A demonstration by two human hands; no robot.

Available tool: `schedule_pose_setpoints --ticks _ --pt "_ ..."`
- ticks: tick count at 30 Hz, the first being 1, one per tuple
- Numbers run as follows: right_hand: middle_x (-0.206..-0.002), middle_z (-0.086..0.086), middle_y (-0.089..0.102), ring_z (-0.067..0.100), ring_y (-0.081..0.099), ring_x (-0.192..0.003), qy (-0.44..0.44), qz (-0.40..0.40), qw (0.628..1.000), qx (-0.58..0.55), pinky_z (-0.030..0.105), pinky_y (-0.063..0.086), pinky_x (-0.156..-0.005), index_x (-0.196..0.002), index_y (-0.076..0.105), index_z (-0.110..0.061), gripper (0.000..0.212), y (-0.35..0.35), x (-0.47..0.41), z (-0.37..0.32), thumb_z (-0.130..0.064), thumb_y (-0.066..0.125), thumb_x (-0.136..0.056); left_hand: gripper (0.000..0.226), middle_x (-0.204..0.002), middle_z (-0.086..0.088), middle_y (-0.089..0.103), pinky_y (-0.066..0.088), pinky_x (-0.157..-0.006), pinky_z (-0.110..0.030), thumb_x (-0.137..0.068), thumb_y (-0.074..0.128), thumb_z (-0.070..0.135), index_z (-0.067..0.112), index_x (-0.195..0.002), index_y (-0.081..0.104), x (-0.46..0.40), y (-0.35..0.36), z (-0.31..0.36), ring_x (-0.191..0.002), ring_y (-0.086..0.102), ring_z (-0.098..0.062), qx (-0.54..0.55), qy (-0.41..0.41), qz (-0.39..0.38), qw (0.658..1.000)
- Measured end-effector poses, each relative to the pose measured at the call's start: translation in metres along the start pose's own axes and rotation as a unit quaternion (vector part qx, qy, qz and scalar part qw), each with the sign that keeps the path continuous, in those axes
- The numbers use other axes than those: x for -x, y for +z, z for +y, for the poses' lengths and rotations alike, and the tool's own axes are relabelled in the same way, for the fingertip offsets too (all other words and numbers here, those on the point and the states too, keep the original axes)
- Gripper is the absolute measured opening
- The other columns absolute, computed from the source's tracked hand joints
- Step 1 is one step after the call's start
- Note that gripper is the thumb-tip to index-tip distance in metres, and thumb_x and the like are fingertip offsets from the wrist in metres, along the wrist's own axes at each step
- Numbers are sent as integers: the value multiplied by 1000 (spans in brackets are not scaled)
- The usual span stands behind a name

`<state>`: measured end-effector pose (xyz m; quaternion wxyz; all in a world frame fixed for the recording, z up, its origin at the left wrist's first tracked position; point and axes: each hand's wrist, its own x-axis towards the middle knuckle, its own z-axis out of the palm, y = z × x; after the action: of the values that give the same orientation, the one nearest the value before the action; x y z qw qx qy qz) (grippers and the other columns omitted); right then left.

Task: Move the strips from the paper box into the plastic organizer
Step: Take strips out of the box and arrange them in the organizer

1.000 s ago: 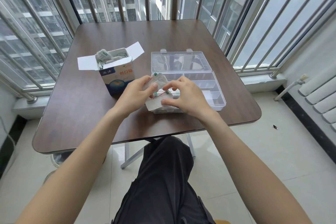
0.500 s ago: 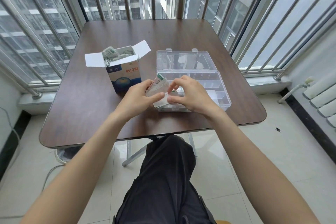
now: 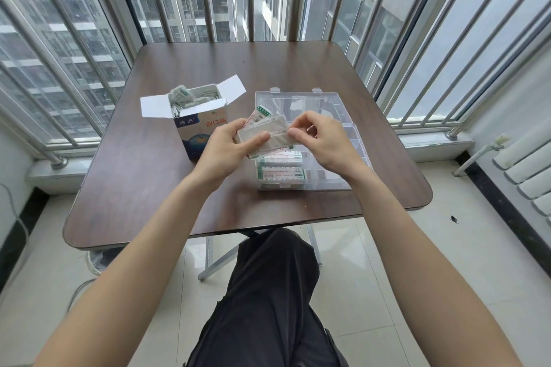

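Fingers (image 3: pixel 262 138) of the left hand (image 3: pixel 226 149) are pinching a small fan of pale paper-wrapped adhesive strips (image 3: pixel 264 131), thumb on top, while the right hand (image 3: pixel 323 140) nips the right end of the top strip between thumb and forefinger. The bundle hovers right over the near-left part of the clear plastic compartment organizer (image 3: pixel 343 116), which lies lid-open on the dark brown wooden desk (image 3: pixel 134 176).

My take on doing this bit well: peel one strip off at a time, keep the left grip firm so the rest don't slide out, and lay each flat and lined up with the ones already inside so the stacks stay tidy.

Counts as far as I can see: one organizer, and one white-and-blue paper box (image 3: pixel 202 128) standing just left of it, flaps open, with a crumpled heap of strips still inside (too jumbled to count). Held bundle looks like three or four strips. Roughly three stacked layers of green-printed strips (image 3: pixel 281 176) lie in the organizer's near-left compartment, just under the hands.
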<state>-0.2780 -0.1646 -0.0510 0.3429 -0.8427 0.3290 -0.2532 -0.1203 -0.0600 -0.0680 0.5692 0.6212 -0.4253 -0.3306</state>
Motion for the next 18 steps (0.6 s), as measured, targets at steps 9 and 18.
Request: schedule_pose_setpoints --ticks 9,18 --pt "-82 -3 66 7 62 -71 -23 34 997 -69 20 52 -69 -83 65 -12 4 -14 40 18 -12 69 -84 12 -75 16 71 49 -67 -12 -86 65 10 12 -97 65 3 -9 -11 -71 64 3 24 -14 28 999" --pt "-87 0 67 14 56 -85 -104 -19 993 56 12 34 -74 -79 70 -14 2 10 43 31 -15 73 -79 12 -93 1 70 50 -68 -15 -86 65 13 13 -97 64 0 4 -1 -77 66 -2 46 -9 33 998"
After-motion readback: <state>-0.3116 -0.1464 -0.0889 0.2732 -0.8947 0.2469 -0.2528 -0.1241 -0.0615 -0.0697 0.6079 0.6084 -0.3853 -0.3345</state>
